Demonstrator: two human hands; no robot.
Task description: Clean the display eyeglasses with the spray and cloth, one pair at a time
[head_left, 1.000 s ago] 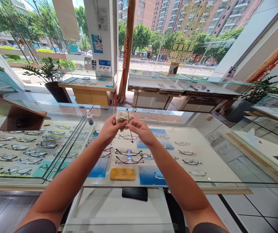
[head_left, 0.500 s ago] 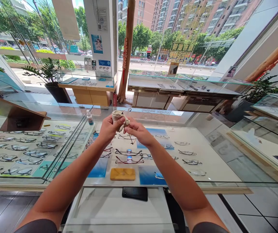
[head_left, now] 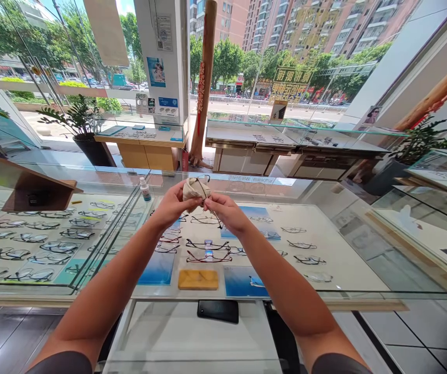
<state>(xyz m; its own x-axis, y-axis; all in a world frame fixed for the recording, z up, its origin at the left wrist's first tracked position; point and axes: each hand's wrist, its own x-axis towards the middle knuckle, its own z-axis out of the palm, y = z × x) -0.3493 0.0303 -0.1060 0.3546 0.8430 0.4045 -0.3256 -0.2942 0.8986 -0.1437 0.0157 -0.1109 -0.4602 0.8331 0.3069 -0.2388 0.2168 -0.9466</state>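
My left hand (head_left: 171, 205) is closed around a crumpled beige cloth (head_left: 193, 189), raised above the glass counter. A pair of eyeglasses (head_left: 220, 225) with thin dark temples is partly wrapped in that cloth. One temple points down past my right fingers, and a curved end shows above the cloth; the lenses are mostly hidden. Pinching the frame at the cloth's right edge is my right hand (head_left: 228, 212), its fingers closed. Both hands nearly meet. A small white spray bottle (head_left: 144, 189) stands on the counter left of my left hand.
Rows of eyeglasses (head_left: 208, 244) lie inside the glass display case (head_left: 348, 249). Nearer me are a yellow-orange block (head_left: 198, 280) and a black phone (head_left: 218, 311) on a white surface. A brown wooden stand (head_left: 38, 192) is at left. Other display counters (head_left: 242, 150) line the window.
The cloth and glasses have turned in my hands, with more cloth now spread over the frame. My right fingers have closed into a pinch, and the hanging temple has swung slightly right.
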